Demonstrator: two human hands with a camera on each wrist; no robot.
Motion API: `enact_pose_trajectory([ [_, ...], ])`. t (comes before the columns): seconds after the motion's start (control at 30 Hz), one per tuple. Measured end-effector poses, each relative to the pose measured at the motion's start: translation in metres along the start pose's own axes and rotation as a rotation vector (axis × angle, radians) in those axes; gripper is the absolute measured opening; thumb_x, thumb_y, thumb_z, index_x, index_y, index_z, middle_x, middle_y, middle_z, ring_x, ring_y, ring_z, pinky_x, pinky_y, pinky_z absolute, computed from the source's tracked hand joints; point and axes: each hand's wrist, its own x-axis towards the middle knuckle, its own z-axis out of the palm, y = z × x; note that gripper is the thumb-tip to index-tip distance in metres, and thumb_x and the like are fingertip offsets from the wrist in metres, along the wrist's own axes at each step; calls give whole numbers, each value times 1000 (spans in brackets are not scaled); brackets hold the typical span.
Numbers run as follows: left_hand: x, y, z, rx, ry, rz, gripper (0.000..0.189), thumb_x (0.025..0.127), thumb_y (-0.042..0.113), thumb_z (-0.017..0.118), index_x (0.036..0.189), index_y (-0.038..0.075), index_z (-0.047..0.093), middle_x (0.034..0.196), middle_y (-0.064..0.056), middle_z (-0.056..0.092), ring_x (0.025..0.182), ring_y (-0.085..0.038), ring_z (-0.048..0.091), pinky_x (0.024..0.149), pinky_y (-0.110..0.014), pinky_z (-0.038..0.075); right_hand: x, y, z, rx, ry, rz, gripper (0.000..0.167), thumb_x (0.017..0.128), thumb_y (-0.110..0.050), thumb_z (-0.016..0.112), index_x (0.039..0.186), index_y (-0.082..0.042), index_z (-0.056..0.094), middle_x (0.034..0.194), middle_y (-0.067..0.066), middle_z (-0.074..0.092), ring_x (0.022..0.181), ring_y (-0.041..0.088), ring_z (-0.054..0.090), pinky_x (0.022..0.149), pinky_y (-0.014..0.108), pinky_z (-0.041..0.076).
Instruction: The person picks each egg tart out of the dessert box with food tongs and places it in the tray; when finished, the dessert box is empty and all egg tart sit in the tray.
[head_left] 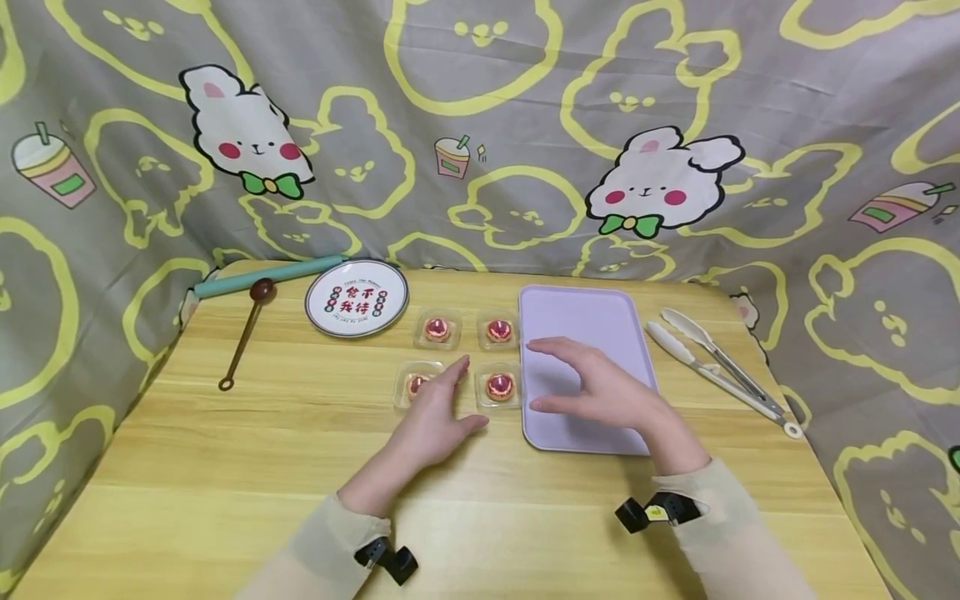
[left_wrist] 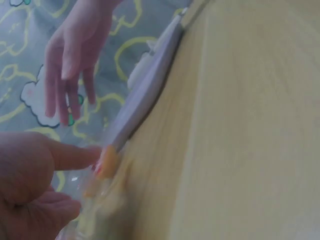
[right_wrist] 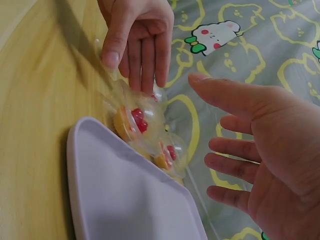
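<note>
Several small red-topped tarts in clear plastic boxes sit in two rows mid-table, among them a back left tart (head_left: pixel 437 330), a back right tart (head_left: pixel 498 332) and a front right tart (head_left: pixel 500 386). My left hand (head_left: pixel 431 425) hovers over the front left tart (head_left: pixel 417 385), partly hiding it, with fingers extended and nothing held. Above the lilac tray (head_left: pixel 581 333), my right hand (head_left: pixel 603 387) has its thumb and fingers spread, holding nothing. In the right wrist view, domed lids cover the tarts (right_wrist: pixel 139 120) beside the tray's edge.
At the back left lie a round plate (head_left: pixel 356 321) with red characters, a teal rolling pin-like rod (head_left: pixel 262 277) and a brown long-handled spoon (head_left: pixel 246 337). White-tipped tongs (head_left: pixel 723 375) lie right of the tray. A patterned curtain (head_left: pixel 525 108) borders the table.
</note>
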Motion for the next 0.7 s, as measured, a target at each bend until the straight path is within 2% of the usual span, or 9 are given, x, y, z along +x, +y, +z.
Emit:
enact_pose_trajectory([
  [0.17, 1, 2, 10, -9, -11, -21, 103, 84, 18, 91, 163, -4, 29, 162, -27, 40, 148, -43, 40, 124, -52, 29, 9, 3, 7, 1, -28, -12, 78, 90, -35, 88, 154, -9, 53, 155, 11, 55, 146, 27, 46, 121, 51, 36],
  [0.33, 6, -3, 22, -51, 1, -25, 102, 84, 14, 90, 164, -1, 29, 163, -24, 40, 146, -41, 43, 123, -51, 31, 18, 8, 15, 6, -64, 17, 79, 89, -30, 89, 155, -6, 51, 156, 13, 53, 147, 30, 45, 121, 52, 35],
  [0.53, 14, -14, 31, -31, 34, 27, 94, 87, 12, 87, 162, -2, 32, 156, -22, 49, 138, -40, 50, 120, -53, 36, 30, 14, 27, -50, -113, 57, 85, 88, -33, 89, 156, 0, 48, 157, 17, 50, 148, 34, 43, 123, 51, 32],
  [0.7, 21, -21, 31, -10, 23, 47, 90, 87, 18, 89, 159, -1, 39, 147, -17, 57, 137, -37, 50, 119, -52, 38, 35, 18, 35, -120, -132, 45, 87, 87, -36, 89, 153, 4, 49, 151, 20, 55, 142, 36, 49, 121, 51, 36],
])
